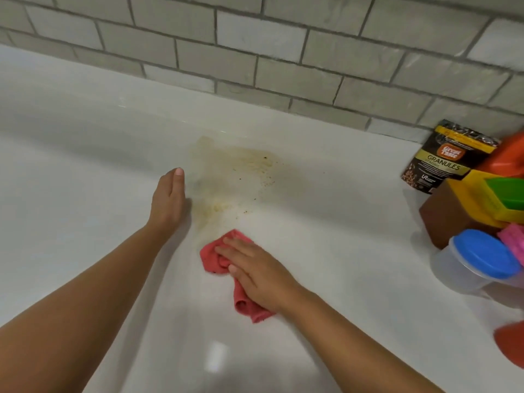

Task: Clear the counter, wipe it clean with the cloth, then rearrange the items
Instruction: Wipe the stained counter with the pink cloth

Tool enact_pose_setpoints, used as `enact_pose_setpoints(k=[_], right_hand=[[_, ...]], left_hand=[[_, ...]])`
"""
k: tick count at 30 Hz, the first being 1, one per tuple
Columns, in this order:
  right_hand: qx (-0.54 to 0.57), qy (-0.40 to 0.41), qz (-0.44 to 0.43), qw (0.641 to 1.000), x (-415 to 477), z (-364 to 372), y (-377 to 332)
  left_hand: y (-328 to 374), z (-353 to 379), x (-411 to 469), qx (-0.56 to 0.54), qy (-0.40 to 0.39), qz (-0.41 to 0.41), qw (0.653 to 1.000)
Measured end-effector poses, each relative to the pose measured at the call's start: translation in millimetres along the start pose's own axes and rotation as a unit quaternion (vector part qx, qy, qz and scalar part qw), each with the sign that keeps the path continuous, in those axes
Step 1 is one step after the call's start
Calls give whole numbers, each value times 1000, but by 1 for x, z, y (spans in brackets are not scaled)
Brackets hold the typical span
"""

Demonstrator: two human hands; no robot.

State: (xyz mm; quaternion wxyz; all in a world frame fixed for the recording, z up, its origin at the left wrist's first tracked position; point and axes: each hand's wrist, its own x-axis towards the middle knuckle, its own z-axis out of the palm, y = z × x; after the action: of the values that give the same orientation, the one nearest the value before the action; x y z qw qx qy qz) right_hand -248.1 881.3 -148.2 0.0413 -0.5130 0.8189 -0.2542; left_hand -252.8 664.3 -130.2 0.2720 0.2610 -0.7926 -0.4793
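A crumpled red cloth (211,255) lies on the white counter (85,154), and my right hand (255,272) presses flat on top of it, fingers spread over the fabric. A yellowish-brown smear with dark specks (232,177) stains the counter just beyond the cloth. My left hand (168,198) rests edge-on against the counter to the left of the stain, fingers together and straight, holding nothing.
Items crowd the right edge: a black granules pouch (442,158) against the tiled wall (283,52), a brown and yellow box (465,205) with green and orange pieces, a clear tub with a blue lid (482,258), a pink thing (513,241), and a red object (510,341).
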Motion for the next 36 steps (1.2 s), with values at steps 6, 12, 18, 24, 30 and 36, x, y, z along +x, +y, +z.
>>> enact_pose_setpoints(k=[6,12,18,24,30,36], right_hand=[[-36,126,275,953,24,-67,129],[-84,101,260,957,46,-42,108],[-51,56,156,985,2,-57,122],[-140,179,416,881,21,-104,231],[-121,157,407,892,89,-101,232],[-36,88,234,968,64,-73,166]], left_hand=[[-5,3,12,11,20,-40,999],[-8,6,8,33,52,-7,998],[-7,10,10,68,26,-1,997],[-7,12,12,93,24,-3,995],[-7,15,14,118,23,9,993],[-8,13,14,123,20,12,992]])
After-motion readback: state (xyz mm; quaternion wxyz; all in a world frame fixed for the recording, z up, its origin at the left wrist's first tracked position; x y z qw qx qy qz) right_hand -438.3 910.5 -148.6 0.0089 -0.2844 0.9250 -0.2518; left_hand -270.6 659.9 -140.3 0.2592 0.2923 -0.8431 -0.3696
